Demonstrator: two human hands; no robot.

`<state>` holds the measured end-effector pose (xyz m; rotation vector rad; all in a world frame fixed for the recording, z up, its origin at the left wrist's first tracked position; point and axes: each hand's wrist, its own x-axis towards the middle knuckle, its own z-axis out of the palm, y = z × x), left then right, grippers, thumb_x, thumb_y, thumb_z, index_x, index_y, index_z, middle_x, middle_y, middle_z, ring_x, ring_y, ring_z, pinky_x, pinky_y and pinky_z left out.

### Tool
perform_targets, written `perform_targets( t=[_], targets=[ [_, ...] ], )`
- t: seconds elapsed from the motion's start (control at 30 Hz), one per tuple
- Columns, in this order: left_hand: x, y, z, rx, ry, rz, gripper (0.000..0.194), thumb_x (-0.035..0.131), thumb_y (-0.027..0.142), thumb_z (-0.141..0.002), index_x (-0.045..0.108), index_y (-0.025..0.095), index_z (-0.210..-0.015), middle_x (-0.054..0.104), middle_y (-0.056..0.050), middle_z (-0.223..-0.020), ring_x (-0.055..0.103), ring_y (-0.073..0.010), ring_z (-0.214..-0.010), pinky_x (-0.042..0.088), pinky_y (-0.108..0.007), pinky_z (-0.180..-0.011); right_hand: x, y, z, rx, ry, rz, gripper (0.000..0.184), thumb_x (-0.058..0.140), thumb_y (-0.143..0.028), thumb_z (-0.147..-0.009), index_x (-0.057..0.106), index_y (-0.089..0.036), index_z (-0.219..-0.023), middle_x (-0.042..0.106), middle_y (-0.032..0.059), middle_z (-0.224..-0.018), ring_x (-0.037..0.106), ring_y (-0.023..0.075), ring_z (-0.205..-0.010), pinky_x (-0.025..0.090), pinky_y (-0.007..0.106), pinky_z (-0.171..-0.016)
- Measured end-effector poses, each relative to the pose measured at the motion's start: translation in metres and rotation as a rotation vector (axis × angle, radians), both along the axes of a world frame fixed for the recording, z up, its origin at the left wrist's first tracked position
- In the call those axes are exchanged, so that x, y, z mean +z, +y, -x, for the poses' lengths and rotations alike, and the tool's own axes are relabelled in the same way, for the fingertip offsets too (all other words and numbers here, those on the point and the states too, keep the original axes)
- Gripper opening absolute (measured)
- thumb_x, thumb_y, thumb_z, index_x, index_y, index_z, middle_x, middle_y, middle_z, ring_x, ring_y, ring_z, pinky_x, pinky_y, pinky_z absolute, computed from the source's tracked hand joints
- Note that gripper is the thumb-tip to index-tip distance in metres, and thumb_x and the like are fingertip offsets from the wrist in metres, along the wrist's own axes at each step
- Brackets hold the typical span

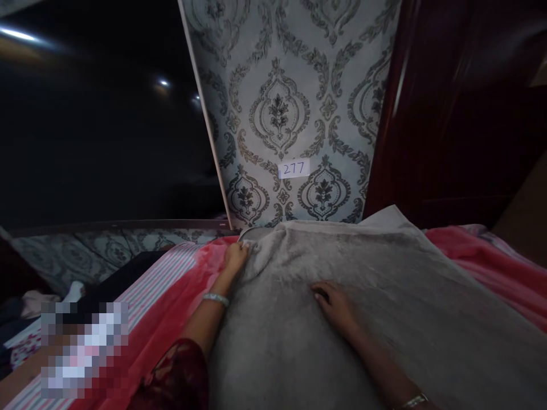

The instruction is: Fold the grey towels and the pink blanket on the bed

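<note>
Grey plush blanket [273,341] lies over red cloth bedding [171,307]; left hand [236,256] grips its far-left corner, apparently to control the edge; right hand [337,309], loosely curled, gripping nothing, rests on the pile, seemingly to steady it

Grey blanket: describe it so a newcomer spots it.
Start at the patterned wallpaper between the black screen and the dark red panel. Below it spreads the grey blanket, left hand at its edge, right hand over it. It is plain grey, unlike the red cloth and striped fabric to its left.
</note>
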<state>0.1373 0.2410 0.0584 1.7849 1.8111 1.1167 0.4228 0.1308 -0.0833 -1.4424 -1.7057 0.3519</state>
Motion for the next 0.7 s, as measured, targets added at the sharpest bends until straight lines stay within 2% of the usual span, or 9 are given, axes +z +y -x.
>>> perform_targets(
  t=[0.07, 0.1, 0.23, 0.3, 0.33, 0.4, 0.5, 0.6, 0.7],
  targets=[
    [-0.001, -0.032, -0.015, -0.107, 0.081, -0.120, 0.022, 0.055, 0.029, -0.090, 0.068, 0.018, -0.075, 0.069, -0.014, -0.104, 0.061, -0.0281, -0.108, 0.045, -0.038, -0.094, -0.003, 0.003, 0.000, -0.022, 0.067, 0.014, 0.032, 0.048, -0.030, -0.085, 0.072, -0.022, -0.105, 0.071, 0.0093, -0.111, 0.064, 0.0252, -0.107, 0.049, 0.041, -0.097],
    [-0.004, -0.054, -0.023, -0.248, 0.168, -0.236, 0.022, 0.052, 0.028, -0.092, 0.071, 0.018, -0.084, 0.068, -0.014, -0.118, 0.060, -0.0273, -0.112, 0.045, -0.039, -0.098, -0.005, 0.005, -0.001, -0.036, 0.112, 0.023, 0.034, 0.049, -0.032, -0.085, 0.071, -0.021, -0.108, 0.071, 0.0100, -0.113, 0.065, 0.0255, -0.107, 0.050, 0.042, -0.098],
    [-0.025, -0.151, -0.047, -1.146, 0.571, -0.374, 0.023, 0.051, 0.033, -0.098, 0.072, 0.030, -0.107, 0.062, -0.002, -0.139, 0.052, -0.0234, -0.131, 0.039, -0.042, -0.113, -0.009, 0.009, -0.004, -0.044, 0.202, 0.064, 0.042, 0.051, -0.033, -0.083, 0.067, -0.020, -0.120, 0.071, 0.0117, -0.121, 0.066, 0.0277, -0.110, 0.050, 0.044, -0.098],
    [-0.030, -0.177, -0.048, -1.326, 0.635, -0.342, 0.030, 0.056, 0.042, -0.096, 0.068, 0.032, -0.122, 0.052, -0.003, -0.151, 0.046, -0.0251, -0.139, 0.036, -0.044, -0.116, -0.009, 0.009, -0.006, -0.067, 0.163, 0.108, 0.040, 0.053, -0.029, -0.079, 0.069, -0.020, -0.114, 0.072, 0.0129, -0.118, 0.066, 0.0297, -0.108, 0.051, 0.043, -0.094],
    [-0.031, -0.179, -0.046, -1.319, 0.602, -0.330, 0.035, 0.058, 0.045, -0.095, 0.066, 0.031, -0.125, 0.050, -0.005, -0.153, 0.046, -0.0261, -0.139, 0.038, -0.043, -0.115, -0.008, 0.008, -0.006, -0.086, 0.142, 0.130, 0.038, 0.054, -0.029, -0.078, 0.070, -0.019, -0.111, 0.072, 0.0135, -0.116, 0.066, 0.0306, -0.107, 0.051, 0.042, -0.092],
    [-0.029, -0.163, -0.036, -1.125, 0.460, -0.317, 0.035, 0.055, 0.042, -0.096, 0.067, 0.026, -0.124, 0.056, -0.009, -0.145, 0.053, -0.0257, -0.132, 0.044, -0.041, -0.110, -0.007, 0.007, -0.006, -0.106, 0.118, 0.152, 0.036, 0.054, -0.029, -0.079, 0.070, -0.019, -0.109, 0.072, 0.0136, -0.115, 0.066, 0.0313, -0.104, 0.051, 0.040, -0.087],
    [-0.023, -0.106, -0.016, -0.636, 0.403, -0.263, 0.030, 0.048, 0.022, -0.095, 0.068, 0.021, -0.117, 0.069, -0.010, -0.122, 0.061, -0.0230, -0.119, 0.046, -0.041, -0.107, -0.005, 0.005, -0.005, -0.086, 0.119, 0.124, 0.034, 0.052, -0.030, -0.082, 0.069, -0.021, -0.111, 0.072, 0.0114, -0.114, 0.066, 0.0297, -0.104, 0.051, 0.039, -0.087],
    [-0.018, -0.047, 0.003, -0.105, 0.547, 0.004, 0.051, 0.065, 0.022, -0.085, 0.057, 0.016, -0.135, 0.055, -0.015, -0.144, 0.050, -0.0265, -0.135, 0.041, -0.037, -0.111, -0.007, 0.006, -0.005, -0.079, 0.143, 0.111, 0.031, 0.052, -0.028, -0.081, 0.070, -0.020, -0.106, 0.073, 0.0111, -0.109, 0.065, 0.0285, -0.103, 0.050, 0.039, -0.090],
    [-0.019, -0.004, 0.017, 0.104, 0.546, 0.151, 0.055, 0.065, 0.031, -0.087, 0.053, 0.011, -0.137, 0.060, -0.020, -0.137, 0.058, -0.0290, -0.126, 0.047, -0.036, -0.100, -0.012, 0.008, -0.006, -0.051, 0.170, 0.102, 0.033, 0.054, -0.027, -0.079, 0.070, -0.020, -0.107, 0.073, 0.0109, -0.109, 0.065, 0.0278, -0.103, 0.050, 0.039, -0.091]
  ],
)
